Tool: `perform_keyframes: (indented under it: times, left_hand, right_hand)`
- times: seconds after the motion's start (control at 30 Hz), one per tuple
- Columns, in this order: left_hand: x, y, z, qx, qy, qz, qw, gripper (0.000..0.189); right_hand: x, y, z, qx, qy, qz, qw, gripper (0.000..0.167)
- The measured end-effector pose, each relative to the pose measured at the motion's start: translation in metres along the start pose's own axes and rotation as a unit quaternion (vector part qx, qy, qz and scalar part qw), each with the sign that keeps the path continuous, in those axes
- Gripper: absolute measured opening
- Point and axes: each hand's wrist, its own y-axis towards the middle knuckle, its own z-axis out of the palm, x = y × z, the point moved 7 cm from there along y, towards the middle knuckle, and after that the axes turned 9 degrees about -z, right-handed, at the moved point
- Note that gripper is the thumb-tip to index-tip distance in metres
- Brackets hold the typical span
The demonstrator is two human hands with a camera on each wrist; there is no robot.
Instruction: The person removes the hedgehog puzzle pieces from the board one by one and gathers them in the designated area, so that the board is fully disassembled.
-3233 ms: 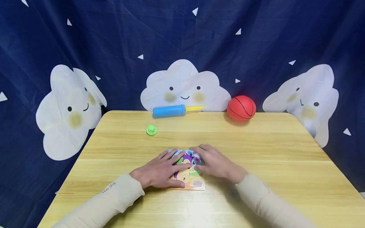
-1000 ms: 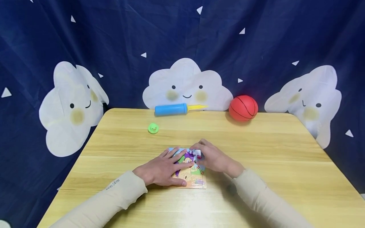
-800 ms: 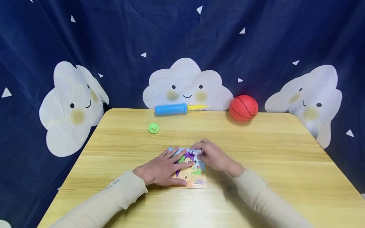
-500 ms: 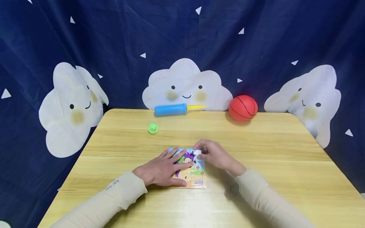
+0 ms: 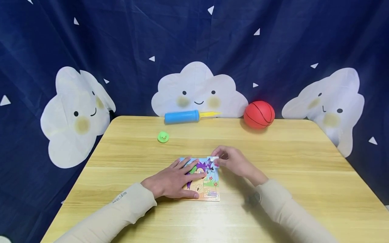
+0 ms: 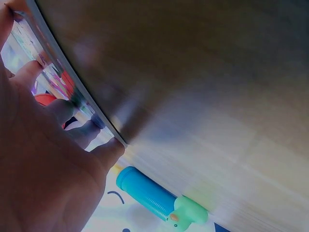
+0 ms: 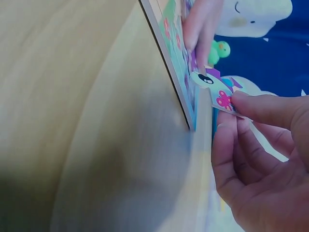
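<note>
A flat jigsaw puzzle [image 5: 209,193] with a purple-haired cartoon figure lies on the table in front of me. My left hand [image 5: 171,180] rests palm down over its left side, fingers spread across the picture. In the left wrist view that hand [image 6: 48,154] lies along the puzzle edge [image 6: 79,82]. My right hand [image 5: 235,163] pinches a puzzle piece [image 5: 213,162] at the puzzle's upper right corner. The right wrist view shows this puzzle piece [image 7: 218,92], with an eye and a pink butterfly, lifted off the board [image 7: 169,53] between thumb and fingers.
Beyond the puzzle, to the left, sits a small green rubber duck [image 5: 163,137]. At the far table edge lie a blue hand pump [image 5: 181,117] with a yellow nozzle and a red toy basketball [image 5: 259,114]. A dark blue curtain [image 5: 130,44] hangs behind the table [image 5: 127,141].
The right hand has pulled the corner piece up out of the puzzle and moved slightly right with it. The left hand has stayed on the puzzle.
</note>
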Motion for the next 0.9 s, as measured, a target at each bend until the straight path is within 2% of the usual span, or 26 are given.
perform_keyframes:
  times: [0.47,0.9]
  left_hand:
    - [-0.001,-0.001,-0.001,-0.001,-0.006,0.002,1.0,0.073]
    - [-0.002,-0.001,0.0,-0.003,-0.011,0.005,0.9999,0.073]
  right_hand:
    - [-0.011,-0.013,-0.035,-0.018,-0.011,0.007,0.9998,0.012]
    - [-0.033,-0.032,-0.074,-0.044,-0.019,0.04,0.9981,0.016]
